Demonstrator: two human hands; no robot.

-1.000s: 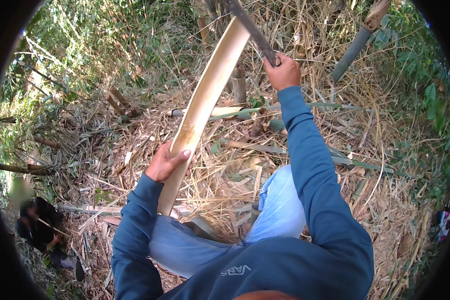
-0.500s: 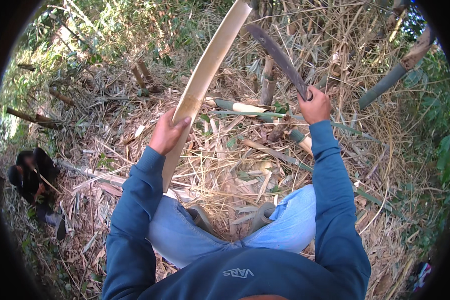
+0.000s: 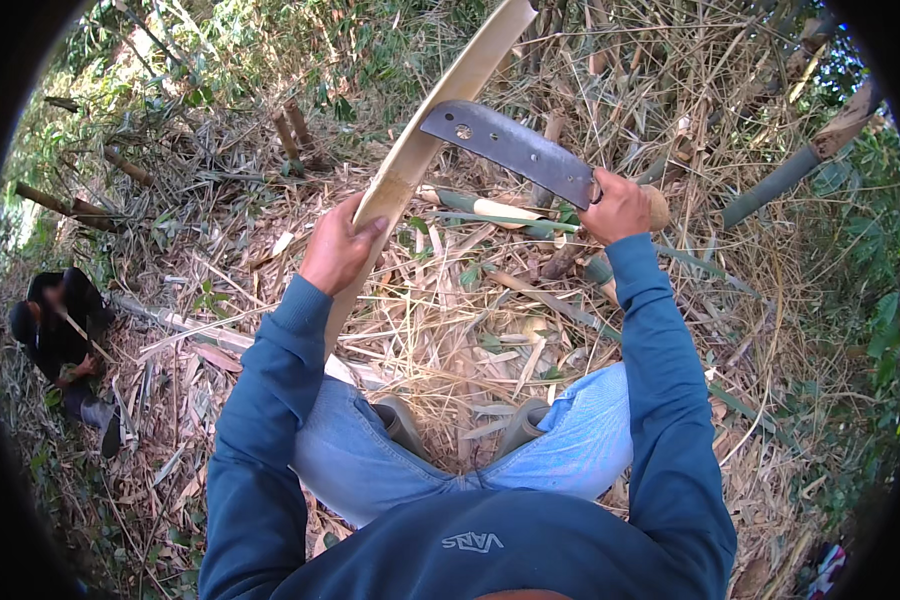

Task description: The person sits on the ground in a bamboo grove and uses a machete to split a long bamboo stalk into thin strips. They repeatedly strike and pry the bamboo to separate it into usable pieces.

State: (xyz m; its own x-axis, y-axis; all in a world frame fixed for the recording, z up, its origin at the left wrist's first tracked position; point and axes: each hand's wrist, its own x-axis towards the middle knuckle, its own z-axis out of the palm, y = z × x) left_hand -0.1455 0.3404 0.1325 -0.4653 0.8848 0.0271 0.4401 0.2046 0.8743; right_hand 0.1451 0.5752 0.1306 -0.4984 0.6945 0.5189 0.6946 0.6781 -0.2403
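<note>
While our knees part in blue jeans [image 3: 570, 440], our boots [image 3: 403, 432] show between them on a litter of straw and chips [image 3: 425, 365]. Our left hand [image 3: 340, 247] clasps a long pale bamboo strip [image 3: 406, 163], its thumb on the hollow face, fingers wrapped behind; the strip slants up and away to the right from near our left knee. Our right hand [image 3: 618, 210] has its fingers closed round the wooden handle [image 3: 658, 207] of a broad dark blade [image 3: 515, 150], whose far end overlaps the strip; whether they touch, we cannot tell. Beyond our hands, we see cut bamboo [image 3: 495, 210] lying on the litter. Farther off to the left, a person [image 3: 62, 320] in dark clothes sits or squats; past that, stumps [image 3: 292, 135] stand before green undergrowth [image 3: 370, 60].
</note>
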